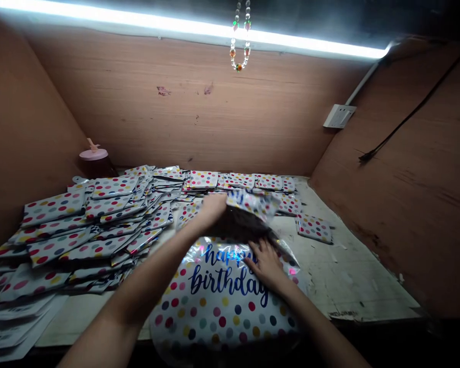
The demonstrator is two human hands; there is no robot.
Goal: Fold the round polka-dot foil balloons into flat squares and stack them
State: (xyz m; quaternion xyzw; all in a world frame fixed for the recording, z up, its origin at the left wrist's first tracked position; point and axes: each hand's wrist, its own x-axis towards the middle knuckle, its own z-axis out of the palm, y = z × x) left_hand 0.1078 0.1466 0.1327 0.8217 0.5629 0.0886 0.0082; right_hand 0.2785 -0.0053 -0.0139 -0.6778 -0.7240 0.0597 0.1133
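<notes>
A flat, shiny foil balloon point(222, 312) with coloured dots and blue "happy birthday" lettering lies before me, its rounded lower edge at the table's front. My left hand point(214, 207) is closed on a raised, bent-over flap of dotted foil point(253, 204) above the balloon's upper part. Whether that flap belongs to the same balloon is hard to tell, as its underside is dark. My right hand point(268, 260) rests flat on the balloon beside the lettering, fingers spread. Close to the right lies a single folded dotted foil balloon point(314, 228).
Folded balloons pile up point(61, 230) at the left, with further stacks point(203, 180) along the back wall. White printed sheets point(15, 327) lie front left. A lidded bottle point(95, 161) stands in the back left corner. A bead string point(238, 66) hangs above; a socket point(339, 116) is at right.
</notes>
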